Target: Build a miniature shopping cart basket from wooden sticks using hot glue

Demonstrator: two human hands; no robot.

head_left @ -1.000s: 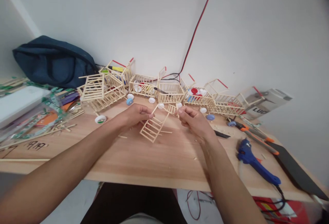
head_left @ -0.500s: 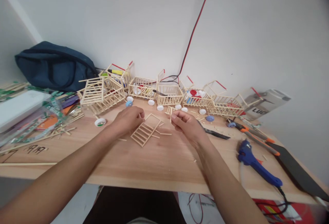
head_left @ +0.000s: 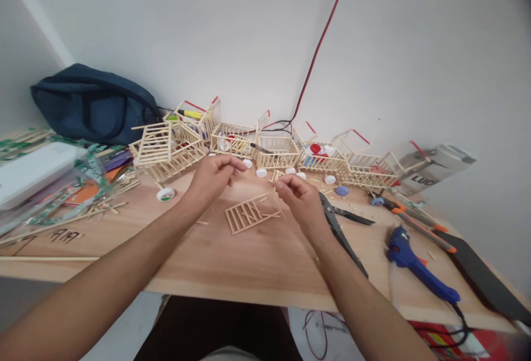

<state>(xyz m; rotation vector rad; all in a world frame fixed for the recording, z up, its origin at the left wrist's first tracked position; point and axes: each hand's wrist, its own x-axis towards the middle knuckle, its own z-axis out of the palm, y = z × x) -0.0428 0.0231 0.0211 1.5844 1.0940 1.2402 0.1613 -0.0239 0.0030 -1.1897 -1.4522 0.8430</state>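
Observation:
My left hand point(head_left: 213, 181) hovers over the table left of centre, holding nothing, its fingers stretched to the right and the thumb apart below them. My right hand point(head_left: 302, 200) is closed in a pinch; a short wooden stick point(head_left: 275, 180) barely shows at its fingertips. Between and below the hands lies a small ladder-like frame of thin wooden sticks point(head_left: 237, 220), tilted on the tabletop, with a few loose sticks on it. Black-handled pliers or cutters point(head_left: 344, 239) lie beside my right wrist, partly hidden by it.
Several stick-built carts, including one at left point(head_left: 174, 156), line the wall. A blue glue gun point(head_left: 418, 267) and orange-handled pliers point(head_left: 418, 225) lie right. A blue bag point(head_left: 95, 106), white box point(head_left: 41, 170) and sticks lie left. The table's front edge point(head_left: 232, 294) is near me.
My left hand has lifted away from the stick frame and its fingers have straightened. The frame has turned and shifted slightly right. My right hand stays pinched. More of the black tool shows.

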